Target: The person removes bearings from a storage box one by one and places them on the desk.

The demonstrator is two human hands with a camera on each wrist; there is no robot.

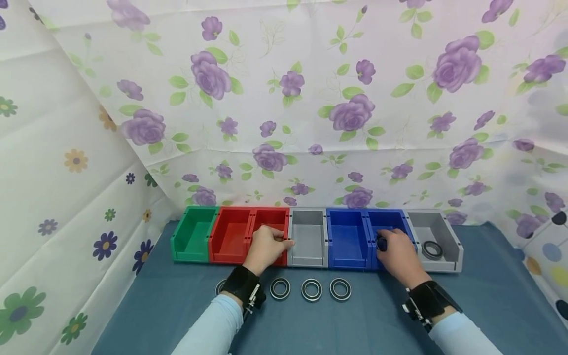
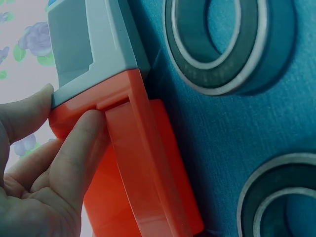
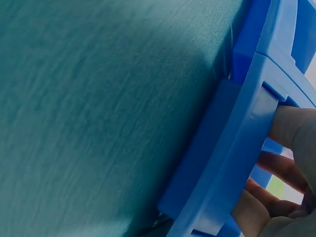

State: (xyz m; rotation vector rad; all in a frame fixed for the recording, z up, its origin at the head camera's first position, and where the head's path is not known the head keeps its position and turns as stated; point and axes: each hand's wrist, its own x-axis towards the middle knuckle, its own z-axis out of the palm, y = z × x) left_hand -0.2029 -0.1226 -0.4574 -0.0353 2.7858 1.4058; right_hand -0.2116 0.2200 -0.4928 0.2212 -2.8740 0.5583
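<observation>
My left hand [image 1: 266,249] reaches over the right-hand red bin [image 1: 269,215]. In the left wrist view its thumb and fingers [image 2: 81,143] pinch the bin's side wall, where it meets the middle grey bin [image 1: 308,254]. My right hand [image 1: 401,254] is at the right-hand blue bin [image 1: 386,215], holding a dark ring-shaped bearing [image 1: 380,242] in its fingertips. From the right wrist, the fingers [image 3: 284,168] dip behind the bin's front lip, and the bearing is hidden there. Another bearing [image 1: 432,250] lies inside the right grey bin [image 1: 453,246].
Several bearings [image 1: 311,290] lie in a row on the blue cloth [image 1: 355,325] before the bins, the leftmost partly behind my left wrist. A green bin [image 1: 195,236], another red bin [image 1: 228,239] and another blue bin [image 1: 348,241] complete the row. A flowered curtain [image 1: 284,113] hangs behind.
</observation>
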